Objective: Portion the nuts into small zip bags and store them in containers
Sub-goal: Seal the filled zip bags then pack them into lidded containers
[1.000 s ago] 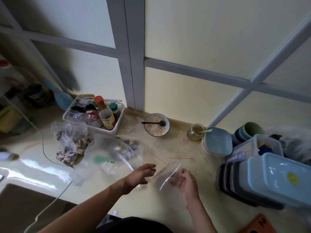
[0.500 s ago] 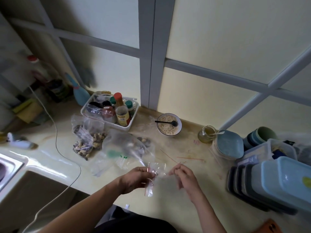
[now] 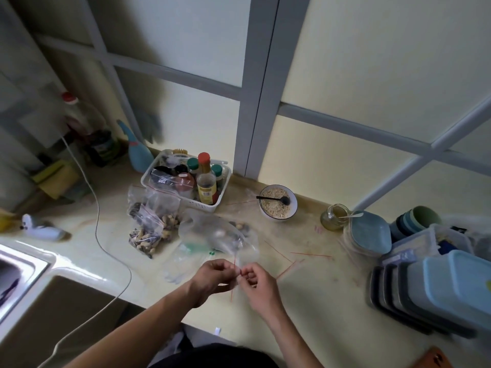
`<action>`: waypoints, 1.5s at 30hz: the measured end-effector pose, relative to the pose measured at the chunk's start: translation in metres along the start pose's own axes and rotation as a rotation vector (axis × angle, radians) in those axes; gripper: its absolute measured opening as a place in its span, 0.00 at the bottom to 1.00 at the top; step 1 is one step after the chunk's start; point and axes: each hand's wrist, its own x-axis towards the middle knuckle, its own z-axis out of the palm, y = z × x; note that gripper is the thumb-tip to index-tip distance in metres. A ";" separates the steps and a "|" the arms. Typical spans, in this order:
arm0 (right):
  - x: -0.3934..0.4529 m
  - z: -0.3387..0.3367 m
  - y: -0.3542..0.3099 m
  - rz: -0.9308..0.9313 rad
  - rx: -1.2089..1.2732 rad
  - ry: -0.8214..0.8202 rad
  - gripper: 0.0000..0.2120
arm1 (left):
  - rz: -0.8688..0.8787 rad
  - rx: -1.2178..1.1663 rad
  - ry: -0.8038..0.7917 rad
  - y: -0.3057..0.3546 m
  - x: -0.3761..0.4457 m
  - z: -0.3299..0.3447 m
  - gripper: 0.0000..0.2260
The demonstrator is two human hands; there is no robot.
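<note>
Right now I see both hands pinching one small zip bag (image 3: 235, 264) between them above the front of the counter (image 3: 305, 301): the left hand (image 3: 212, 274) grips its left edge with curled fingers, the right hand (image 3: 256, 282) nips the red seal strip beside it. That bag is clear and nearly invisible (only the red line and a faint sheen give it away), and I cannot tell whether anything is in it. Just behind lies a larger crumpled clear bag (image 3: 215, 235), and left of that, filled bags of nuts (image 3: 148, 229) in front of a white basket (image 3: 183, 203) of bottles. Stacked containers (image 3: 435, 288) sit at the right, cut off by the edge and blurred.
</note>
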 end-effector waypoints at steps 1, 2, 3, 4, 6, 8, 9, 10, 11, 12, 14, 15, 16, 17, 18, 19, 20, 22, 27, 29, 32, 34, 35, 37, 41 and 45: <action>-0.002 0.006 -0.004 0.004 0.002 0.011 0.03 | -0.004 0.006 0.024 0.002 0.000 -0.002 0.07; -0.002 0.010 -0.007 0.007 -0.006 0.021 0.04 | -0.010 0.011 0.036 0.005 -0.001 -0.004 0.08; -0.002 0.013 -0.010 0.002 -0.018 0.027 0.07 | -0.019 0.018 0.036 0.007 -0.002 -0.007 0.09; -0.002 0.015 -0.012 -0.003 -0.036 0.031 0.09 | -0.029 0.029 0.026 0.010 -0.004 -0.009 0.10; -0.004 0.019 -0.018 -0.026 -0.083 0.044 0.12 | -0.054 0.052 -0.008 0.013 -0.005 -0.016 0.13; -0.007 0.023 -0.024 -0.050 -0.095 0.068 0.13 | -0.073 0.072 -0.075 0.016 -0.005 -0.021 0.14; -0.007 0.025 -0.027 -0.051 -0.090 0.086 0.13 | -0.079 0.068 -0.114 0.017 -0.004 -0.023 0.14; -0.007 0.027 -0.029 -0.046 -0.085 0.106 0.12 | -0.083 0.058 -0.145 0.017 -0.003 -0.025 0.14; -0.007 0.029 -0.030 -0.043 -0.083 0.129 0.11 | -0.083 0.047 -0.165 0.018 -0.002 -0.027 0.13; -0.006 0.029 -0.030 -0.038 -0.080 0.155 0.09 | -0.077 0.042 -0.181 0.018 -0.002 -0.029 0.12; -0.006 0.029 -0.029 -0.020 -0.073 0.204 0.10 | -0.056 0.058 -0.209 0.018 -0.002 -0.034 0.09; -0.006 0.028 -0.028 -0.005 -0.076 0.219 0.13 | -0.043 0.076 -0.228 0.017 -0.001 -0.036 0.08; -0.007 0.028 -0.028 0.009 -0.085 0.228 0.16 | -0.031 0.095 -0.251 0.017 0.000 -0.037 0.07; -0.008 0.027 -0.027 0.021 -0.093 0.234 0.17 | -0.022 0.109 -0.272 0.018 0.000 -0.037 0.07; -0.010 0.027 -0.027 0.031 -0.097 0.237 0.16 | -0.021 0.118 -0.281 0.019 0.001 -0.035 0.07; -0.010 0.027 -0.025 0.040 -0.094 0.240 0.12 | -0.025 0.127 -0.284 0.019 0.002 -0.033 0.07; -0.011 0.028 -0.024 0.052 -0.100 0.241 0.08 | -0.030 0.143 -0.282 0.020 0.002 -0.031 0.06; -0.012 0.030 -0.021 0.051 -0.138 0.254 0.07 | -0.034 0.183 -0.269 0.019 0.004 -0.026 0.07; -0.013 0.036 -0.018 0.068 -0.235 0.307 0.09 | 0.021 0.290 -0.213 0.013 0.006 -0.015 0.06; -0.016 0.037 -0.017 0.067 -0.250 0.331 0.06 | 0.068 0.307 -0.173 0.010 0.005 -0.010 0.07; -0.021 0.035 -0.021 0.093 -0.135 0.362 0.02 | 0.104 0.297 -0.130 0.009 -0.002 -0.005 0.08; -0.027 0.035 -0.024 0.122 -0.014 0.363 0.06 | 0.108 0.272 -0.132 0.006 -0.009 -0.007 0.10; -0.029 0.036 -0.024 0.132 0.052 0.356 0.07 | 0.117 0.251 -0.137 0.004 -0.013 -0.008 0.11; -0.033 0.037 -0.026 0.142 0.208 0.329 0.06 | 0.138 0.198 -0.149 0.002 -0.021 -0.012 0.13; -0.038 0.042 -0.024 0.113 0.331 0.252 0.01 | 0.164 0.141 -0.137 0.002 -0.029 -0.018 0.09; -0.035 0.047 -0.020 0.134 0.263 0.251 0.02 | 0.154 0.203 -0.104 -0.003 -0.031 -0.021 0.10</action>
